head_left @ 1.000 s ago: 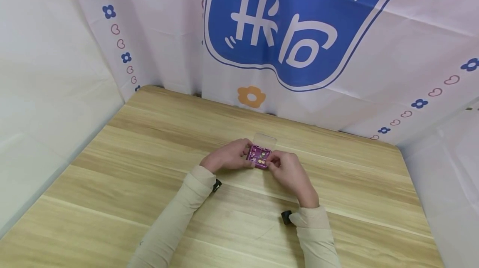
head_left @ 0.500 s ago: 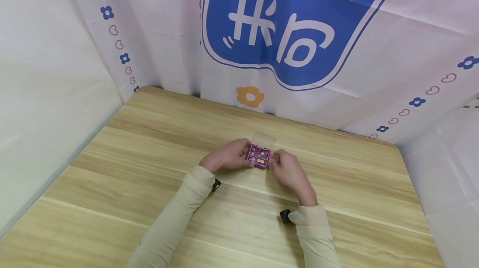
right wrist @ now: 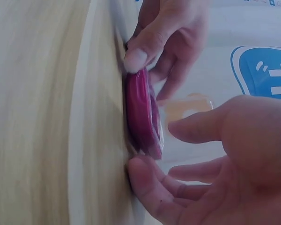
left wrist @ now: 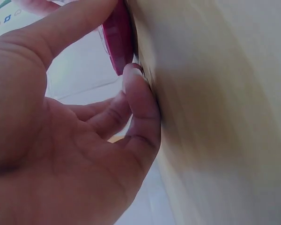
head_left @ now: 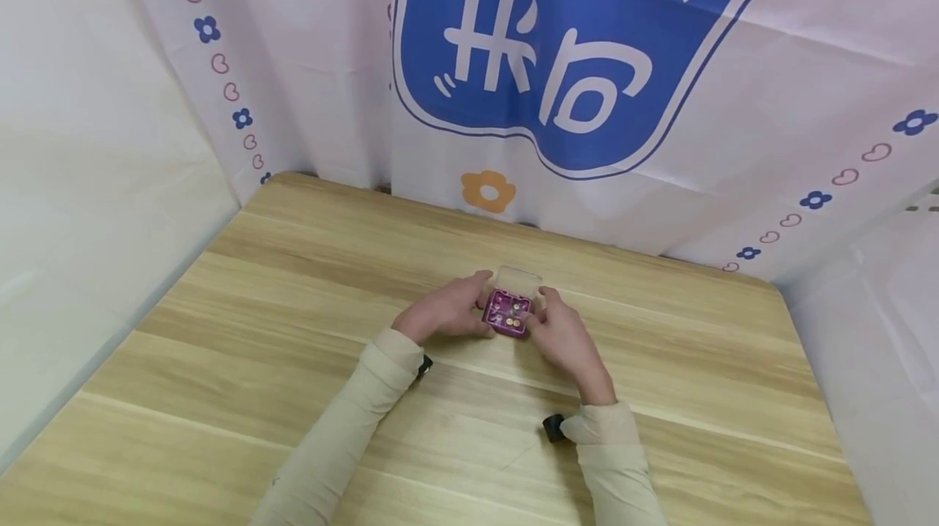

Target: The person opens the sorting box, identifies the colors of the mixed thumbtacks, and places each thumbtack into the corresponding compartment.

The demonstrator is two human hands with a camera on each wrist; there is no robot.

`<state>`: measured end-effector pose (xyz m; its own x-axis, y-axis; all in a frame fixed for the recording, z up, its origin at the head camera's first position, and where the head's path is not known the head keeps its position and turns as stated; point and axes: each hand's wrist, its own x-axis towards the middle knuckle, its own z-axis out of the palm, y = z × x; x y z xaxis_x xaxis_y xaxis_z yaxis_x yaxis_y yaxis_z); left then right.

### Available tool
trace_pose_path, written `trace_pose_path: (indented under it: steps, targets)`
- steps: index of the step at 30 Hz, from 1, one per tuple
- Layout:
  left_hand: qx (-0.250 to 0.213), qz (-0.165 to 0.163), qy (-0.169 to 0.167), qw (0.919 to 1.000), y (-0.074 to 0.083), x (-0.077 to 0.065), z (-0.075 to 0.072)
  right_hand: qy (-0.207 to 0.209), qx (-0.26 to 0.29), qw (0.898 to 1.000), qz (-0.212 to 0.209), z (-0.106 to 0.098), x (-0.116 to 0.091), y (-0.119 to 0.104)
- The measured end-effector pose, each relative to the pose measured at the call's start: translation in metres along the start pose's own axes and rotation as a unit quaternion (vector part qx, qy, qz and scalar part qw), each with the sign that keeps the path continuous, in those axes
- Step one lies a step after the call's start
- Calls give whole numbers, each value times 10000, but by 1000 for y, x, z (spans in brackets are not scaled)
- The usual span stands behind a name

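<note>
A small purple compartment box [head_left: 506, 327] lies on the wooden table, its clear lid [head_left: 519, 280] hinged back on the far side. Its compartments hold several small pieces, some round and yellow, too small to identify. My left hand [head_left: 453, 307] grips the box's left side; the left wrist view has the thumb on the purple case [left wrist: 118, 40] and a fingertip low at its edge. At the right side is my right hand [head_left: 563, 337]. In the right wrist view, its fingertips [right wrist: 143, 174] touch the box's near lower edge, while the thumb [right wrist: 194, 127] stands apart from it.
The wood-grain table [head_left: 352, 240] spreads around both hands. A printed curtain [head_left: 330, 102] hangs behind its far edge, and a pale sheet [head_left: 95, 183] at the left. Black wrist devices [head_left: 554, 428] sit at the sleeve cuffs.
My right fingers first reached over the box's right part, then drew back, and now lie at its right edge. The box has shifted slightly toward me. My left hand stays at its left side.
</note>
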<state>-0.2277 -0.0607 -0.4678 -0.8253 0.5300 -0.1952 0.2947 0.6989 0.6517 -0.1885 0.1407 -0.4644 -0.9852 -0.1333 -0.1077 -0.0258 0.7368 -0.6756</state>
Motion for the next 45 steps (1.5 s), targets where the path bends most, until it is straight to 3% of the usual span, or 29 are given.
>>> trace_pose_path:
  steps: [8, 12, 14, 18, 21, 24, 28, 33, 42, 45]
  targets:
    - [187, 138, -74, 9997, 4, 0, 1, 46, 317, 9992, 236, 3, 0, -2]
    - [107, 278, -99, 9995, 9, 0, 1, 0, 1032, 9931, 559, 0, 1, -1]
    - [-49, 295, -127, 9995, 12, -1, 0, -106, 1691, 9827, 755, -2, 2, -1]
    - [-228, 376, -166, 9989, 18, -3, -1, -359, 3080, 9437, 1149, -6, 2, -1]
    - [-252, 437, -207, 9985, 20, -4, -1, -478, 3692, 9172, 1418, -10, 2, 0]
    - [-309, 518, -271, 9978, 21, -4, -1, -651, 3970, 9018, 1580, -13, 0, 3]
    - [-406, 594, -387, 9967, 20, -5, -1, -967, 4213, 8892, 1502, -16, 0, 6]
    - [-458, 650, -422, 9959, 18, -5, -1, -1144, 4371, 8828, 1287, -17, 1, 8]
    - [-646, 765, -329, 9944, 16, -4, 1, -1027, 4413, 8850, 1067, -17, 1, 11]
    - [-1082, 637, -337, 9915, 16, -4, 0, -965, 4443, 8861, 902, -19, 0, 13]
